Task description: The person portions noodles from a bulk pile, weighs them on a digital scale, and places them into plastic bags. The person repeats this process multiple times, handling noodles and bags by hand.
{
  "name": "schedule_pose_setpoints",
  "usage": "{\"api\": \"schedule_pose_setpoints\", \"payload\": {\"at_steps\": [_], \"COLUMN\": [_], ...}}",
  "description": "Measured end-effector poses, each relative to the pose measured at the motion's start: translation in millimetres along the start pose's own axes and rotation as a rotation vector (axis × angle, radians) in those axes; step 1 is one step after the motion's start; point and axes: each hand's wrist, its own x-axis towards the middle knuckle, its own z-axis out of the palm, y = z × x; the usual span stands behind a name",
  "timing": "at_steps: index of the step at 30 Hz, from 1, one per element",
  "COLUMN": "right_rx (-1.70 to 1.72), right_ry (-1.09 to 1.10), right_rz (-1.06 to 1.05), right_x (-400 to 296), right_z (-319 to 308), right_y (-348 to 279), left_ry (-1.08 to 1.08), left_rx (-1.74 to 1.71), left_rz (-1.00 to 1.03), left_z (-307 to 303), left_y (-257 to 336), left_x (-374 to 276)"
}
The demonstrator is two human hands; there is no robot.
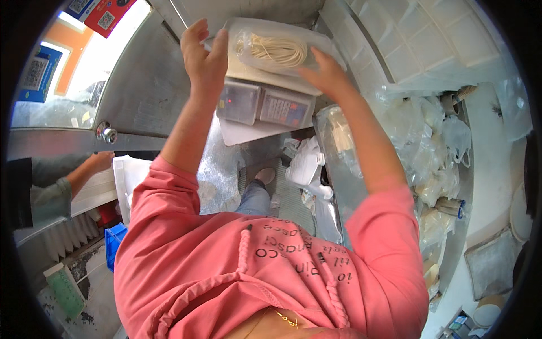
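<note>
A bundle of pale noodles lies folded in a clear plastic bag, on the cream platform of an electronic scale. The scale's display and keypad face me below the platform. My left hand is raised beside the bag's left end, thumb and fingers apart, with nothing in it. At the right end of the noodles is my right hand, fingers spread and empty. Its fingertips overlap the bag's edge in view; whether they touch it I cannot tell.
Clear plastic bags crowd the right-hand counter. White plastic bags hang below the scale. At left are a metal door with a round knob, another person's hand and a blue plastic crate.
</note>
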Motion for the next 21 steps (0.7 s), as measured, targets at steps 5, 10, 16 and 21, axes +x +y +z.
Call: {"api": "schedule_pose_setpoints", "payload": {"at_steps": [5,10,16,21], "right_rx": [-0.047,-0.459,-0.515,-0.009], "right_ry": [0.052,0.181,0.198,0.709], "right_rz": [0.056,0.709,1.508,1.8], "right_x": [-258,-684,-1076,-1285], "right_z": [-182,-304,-289,-291], "right_y": [-24,-53,-267,-329], "left_ry": [-0.492,-1.258,-1.703,-1.921], "left_rx": [-0.082,-0.44,-0.655,-0.986], "left_rz": [0.179,0.389,0.646,1.088], "left_z": [44,57,19,-14], "left_y": [79,154,291,430], "left_x": [-181,-447,-736,-914]}}
